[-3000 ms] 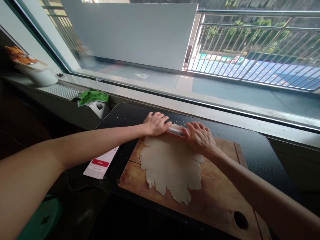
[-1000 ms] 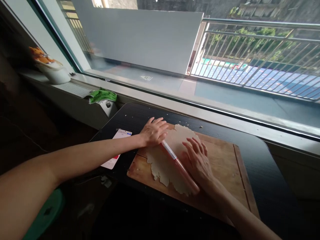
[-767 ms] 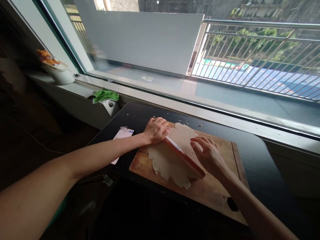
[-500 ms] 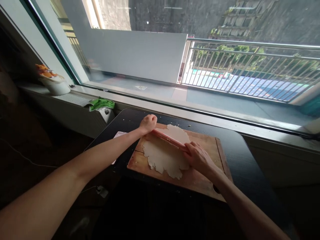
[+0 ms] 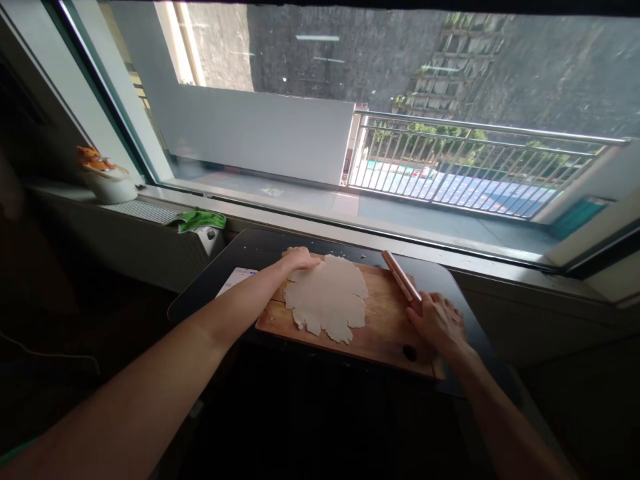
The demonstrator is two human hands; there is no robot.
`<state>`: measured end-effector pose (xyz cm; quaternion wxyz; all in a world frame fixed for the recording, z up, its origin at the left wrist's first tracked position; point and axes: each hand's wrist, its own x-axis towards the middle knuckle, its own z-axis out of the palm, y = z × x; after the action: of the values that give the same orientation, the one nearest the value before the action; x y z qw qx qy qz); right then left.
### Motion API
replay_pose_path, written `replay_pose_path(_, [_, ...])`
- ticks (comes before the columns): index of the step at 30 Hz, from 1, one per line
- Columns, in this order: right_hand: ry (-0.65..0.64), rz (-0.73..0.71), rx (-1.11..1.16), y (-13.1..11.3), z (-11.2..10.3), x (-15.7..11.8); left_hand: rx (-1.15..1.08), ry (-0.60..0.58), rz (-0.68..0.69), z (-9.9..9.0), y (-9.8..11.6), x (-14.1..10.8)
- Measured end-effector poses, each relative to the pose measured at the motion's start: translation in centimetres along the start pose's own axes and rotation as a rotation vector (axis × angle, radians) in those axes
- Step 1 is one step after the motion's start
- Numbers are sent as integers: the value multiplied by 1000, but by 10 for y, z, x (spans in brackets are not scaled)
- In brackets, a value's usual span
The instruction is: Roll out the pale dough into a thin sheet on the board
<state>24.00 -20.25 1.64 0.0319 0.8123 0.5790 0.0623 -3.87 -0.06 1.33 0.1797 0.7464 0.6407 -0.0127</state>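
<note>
A thin, pale sheet of dough (image 5: 327,297) with a ragged, cracked edge lies flat on the wooden board (image 5: 387,337). At the dough's far left edge is my left hand (image 5: 299,259), closed with its thumb against the rim; the fingertips are partly hidden. My right hand (image 5: 440,320) is off at the board's right side, wrapped round the near end of a shiny pinkish rolling pin (image 5: 400,275). The pin slants away from me, apart from the dough.
The board sits on a black table (image 5: 245,250) below a large window. A phone (image 5: 235,279) lies left of the board, partly behind my left forearm. On the left, a green cloth (image 5: 203,219) and a white pot (image 5: 111,185) rest by the sill.
The rolling pin has left the dough and swung to the right in my right hand. My left hand has let go of the pin and now touches the dough's edge. The view has shifted.
</note>
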Motion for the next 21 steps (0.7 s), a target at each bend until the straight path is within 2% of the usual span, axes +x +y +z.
replay_pose_path(3, [64, -51, 52, -17, -2, -1, -50, -17, 44, 0, 0, 2])
replay_pose_path(7, [32, -41, 135, -26, -3, 6, -142, -88, 56, -2, -3, 1])
replay_pose_path(11, [17, 60, 192, -19, -5, 19, -295, -175, 62, -4, -6, 1])
replay_pose_path(16, [-66, 97, 191, -9, 5, 24, -342, -180, 128, -5, -7, 3])
replay_pose_path(21, [-45, 112, 184, -12, 15, 20, -386, -185, 156, -3, -4, 8])
